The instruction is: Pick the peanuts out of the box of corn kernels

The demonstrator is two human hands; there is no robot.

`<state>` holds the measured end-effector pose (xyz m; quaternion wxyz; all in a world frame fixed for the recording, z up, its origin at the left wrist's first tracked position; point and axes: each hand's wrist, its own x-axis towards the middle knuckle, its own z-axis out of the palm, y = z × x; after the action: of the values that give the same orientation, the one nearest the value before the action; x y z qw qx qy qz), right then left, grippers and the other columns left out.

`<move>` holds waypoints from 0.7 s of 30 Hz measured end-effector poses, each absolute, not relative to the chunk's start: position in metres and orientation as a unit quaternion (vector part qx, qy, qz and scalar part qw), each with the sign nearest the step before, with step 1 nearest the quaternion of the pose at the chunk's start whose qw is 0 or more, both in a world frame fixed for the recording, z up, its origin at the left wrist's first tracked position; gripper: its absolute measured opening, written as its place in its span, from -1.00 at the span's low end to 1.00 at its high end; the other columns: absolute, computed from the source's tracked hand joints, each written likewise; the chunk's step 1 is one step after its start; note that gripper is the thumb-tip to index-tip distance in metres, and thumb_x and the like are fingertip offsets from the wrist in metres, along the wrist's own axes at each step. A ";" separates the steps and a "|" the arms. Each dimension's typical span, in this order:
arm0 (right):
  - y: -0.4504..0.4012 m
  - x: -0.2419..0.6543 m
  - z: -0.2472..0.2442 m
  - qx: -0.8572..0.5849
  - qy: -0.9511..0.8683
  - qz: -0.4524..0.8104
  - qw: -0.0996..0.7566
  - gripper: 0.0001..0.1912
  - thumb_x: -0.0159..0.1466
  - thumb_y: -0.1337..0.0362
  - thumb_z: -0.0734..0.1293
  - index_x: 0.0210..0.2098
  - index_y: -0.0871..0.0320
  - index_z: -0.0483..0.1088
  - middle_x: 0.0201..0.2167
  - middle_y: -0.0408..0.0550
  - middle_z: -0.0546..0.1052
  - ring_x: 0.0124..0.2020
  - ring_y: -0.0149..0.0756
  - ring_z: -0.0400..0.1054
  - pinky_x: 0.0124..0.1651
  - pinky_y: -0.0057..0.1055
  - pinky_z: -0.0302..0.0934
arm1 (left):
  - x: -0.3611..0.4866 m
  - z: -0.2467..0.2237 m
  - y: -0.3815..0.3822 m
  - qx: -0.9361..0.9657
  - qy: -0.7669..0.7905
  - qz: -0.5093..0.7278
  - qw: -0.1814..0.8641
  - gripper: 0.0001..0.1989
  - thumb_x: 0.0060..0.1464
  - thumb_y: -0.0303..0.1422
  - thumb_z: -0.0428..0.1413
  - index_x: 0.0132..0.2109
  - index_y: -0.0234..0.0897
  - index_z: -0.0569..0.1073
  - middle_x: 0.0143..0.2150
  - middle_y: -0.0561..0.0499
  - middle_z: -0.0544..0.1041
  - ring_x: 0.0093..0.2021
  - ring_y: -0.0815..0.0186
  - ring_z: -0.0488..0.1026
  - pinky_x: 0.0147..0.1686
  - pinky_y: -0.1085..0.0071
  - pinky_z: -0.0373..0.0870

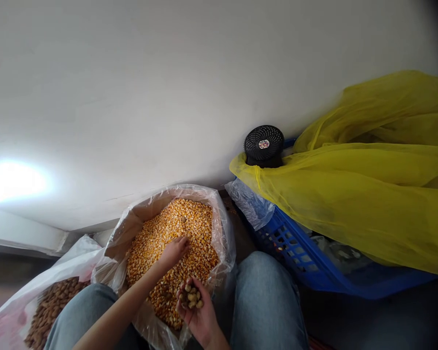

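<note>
A clear plastic bag (219, 228) lined around a heap of dried yellow corn kernels (190, 228) stands between my knees. My left hand (174, 253) reaches into it from the lower left, fingertips bunched on the kernels. Whether those fingers pinch anything is hidden. My right hand (197, 311) is cupped just above the near rim of the bag, palm up. It holds a small pile of tan, knobbly lumps (190, 297), perhaps peanuts. One dark kernel (183, 219) lies on top of the corn.
A white sack of brown almond-like nuts (51, 311) sits at lower left, beside my jeans-covered knee (264, 301). To the right are a blue plastic crate (295, 248), a yellow plastic sheet (350, 180) and a round black fan (264, 146), all against a white wall (131, 97).
</note>
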<state>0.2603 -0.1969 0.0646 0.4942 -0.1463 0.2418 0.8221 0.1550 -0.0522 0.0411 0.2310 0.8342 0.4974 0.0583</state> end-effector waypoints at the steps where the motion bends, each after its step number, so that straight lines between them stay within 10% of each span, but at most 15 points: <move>1: -0.197 0.260 0.065 -0.149 0.242 0.821 0.495 -0.88 0.00 0.26 0.34 -0.47 0.19 0.39 -0.51 -0.12 0.48 -0.44 -0.34 0.36 -0.40 -0.38 0.25 | 0.155 0.043 -0.048 0.823 0.511 0.075 0.235 -0.76 0.06 -0.20 -0.14 -0.29 -0.24 0.32 -0.34 0.04 0.39 -0.32 0.37 0.32 -0.30 0.46 0.23; 7: -0.198 0.260 0.064 -0.151 0.238 0.822 0.495 -0.88 0.01 0.26 0.34 -0.48 0.20 0.38 -0.53 -0.13 0.47 -0.46 -0.36 0.36 -0.40 -0.38 0.25 | 0.159 0.037 0.002 0.740 0.607 0.140 0.255 -0.66 0.09 -0.17 -0.19 -0.26 -0.34 0.31 -0.46 0.05 0.36 -0.44 0.38 0.31 -0.42 0.43 0.28; 16: -0.195 0.260 0.066 -0.142 0.248 0.827 0.484 -0.87 -0.06 0.28 0.37 -0.51 0.20 0.37 -0.54 -0.15 0.47 -0.47 -0.36 0.36 -0.39 -0.35 0.25 | 0.176 0.030 0.033 0.683 0.663 0.098 0.290 -0.69 0.05 -0.29 -0.04 -0.07 -0.35 0.29 -0.10 -0.06 0.34 -0.18 0.27 0.34 -0.24 0.24 0.32; 21: -0.196 0.261 0.064 -0.150 0.244 0.828 0.482 -0.87 -0.03 0.28 0.35 -0.49 0.20 0.38 -0.54 -0.11 0.48 -0.47 -0.37 0.36 -0.42 -0.42 0.24 | 0.181 0.049 0.028 0.686 0.655 0.128 0.291 -0.69 0.03 -0.27 -0.05 -0.21 -0.48 0.35 -0.41 0.01 0.37 -0.44 0.40 0.33 -0.47 0.48 0.26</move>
<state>0.2608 -0.1959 0.0644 0.4825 -0.1498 0.2445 0.8276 0.1813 0.0276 0.0490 0.2913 0.6857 0.6547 0.1279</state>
